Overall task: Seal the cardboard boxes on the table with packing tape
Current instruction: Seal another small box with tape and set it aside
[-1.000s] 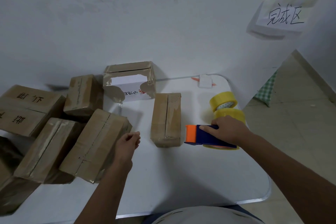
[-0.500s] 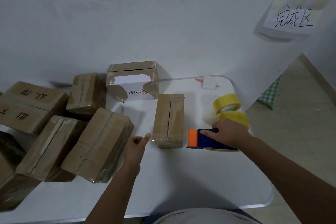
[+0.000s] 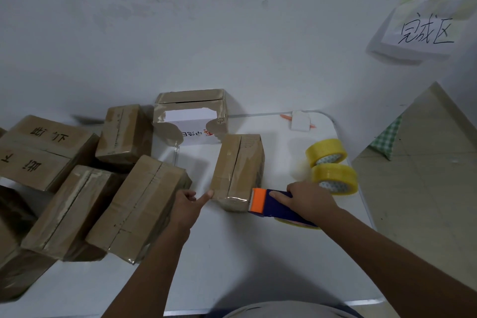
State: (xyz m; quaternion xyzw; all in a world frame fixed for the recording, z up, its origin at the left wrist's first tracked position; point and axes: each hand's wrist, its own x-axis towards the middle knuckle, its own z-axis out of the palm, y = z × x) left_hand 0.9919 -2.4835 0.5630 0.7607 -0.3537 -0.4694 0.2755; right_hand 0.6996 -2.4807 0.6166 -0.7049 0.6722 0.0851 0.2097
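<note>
A narrow brown cardboard box (image 3: 237,168) lies in the middle of the white table (image 3: 232,261), its top seam running away from me. My right hand (image 3: 309,199) grips a blue tape dispenser (image 3: 281,205) with an orange front, and that front touches the box's near right corner. My left hand (image 3: 188,204) touches the box's near left corner with its thumb, the other fingers loosely curled.
Several taped cardboard boxes (image 3: 139,206) crowd the table's left side. A torn white-and-brown box (image 3: 191,119) stands at the back by the wall. Two yellow tape rolls (image 3: 333,168) sit at the right edge, a small white block (image 3: 300,122) behind them. A paper sign (image 3: 423,33) hangs on the wall.
My left hand has moved right from beside the left boxes to the narrow box's near corner. My right hand has brought the dispenser left against the box.
</note>
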